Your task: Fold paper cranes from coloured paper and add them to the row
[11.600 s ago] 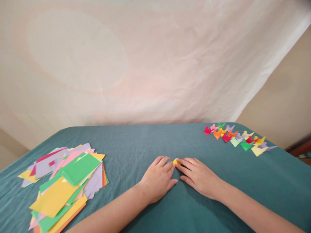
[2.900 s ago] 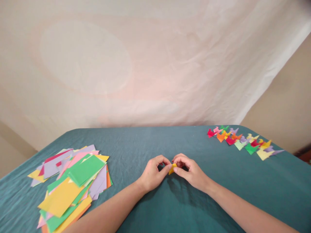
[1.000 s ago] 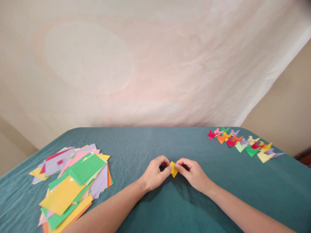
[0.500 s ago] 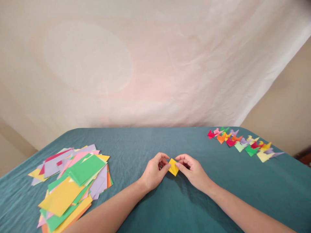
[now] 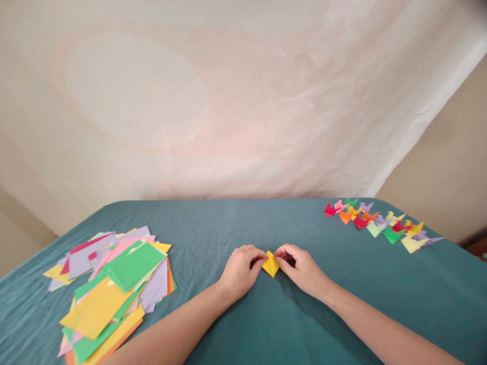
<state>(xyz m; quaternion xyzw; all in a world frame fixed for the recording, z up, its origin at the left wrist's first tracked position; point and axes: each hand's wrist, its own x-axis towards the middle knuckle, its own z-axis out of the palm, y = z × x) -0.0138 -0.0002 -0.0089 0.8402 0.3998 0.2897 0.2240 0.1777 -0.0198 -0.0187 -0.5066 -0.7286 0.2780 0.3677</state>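
Observation:
A small yellow folded paper [image 5: 271, 265], diamond-shaped with a crease showing, is between my two hands just above or on the cloth. My left hand [image 5: 243, 268] pinches its left corner between thumb and fingers. On the other side, my right hand [image 5: 300, 268] grips the right corner the same way. The fingertips cover both side corners; the top and bottom points of the paper stay visible.
A loose pile of coloured paper sheets [image 5: 137, 266] lies on the left of the green tablecloth [image 5: 213, 223]. Several folded paper cranes [image 5: 375, 228] stand in rows at the back right. A pale hanging sheet [image 5: 243, 101] is behind the table.
Both hands have lowered slightly with the yellow paper, and the fingers now pinch closer at its side corners. The paper looks a little narrower. The pile and the cranes are unmoved.

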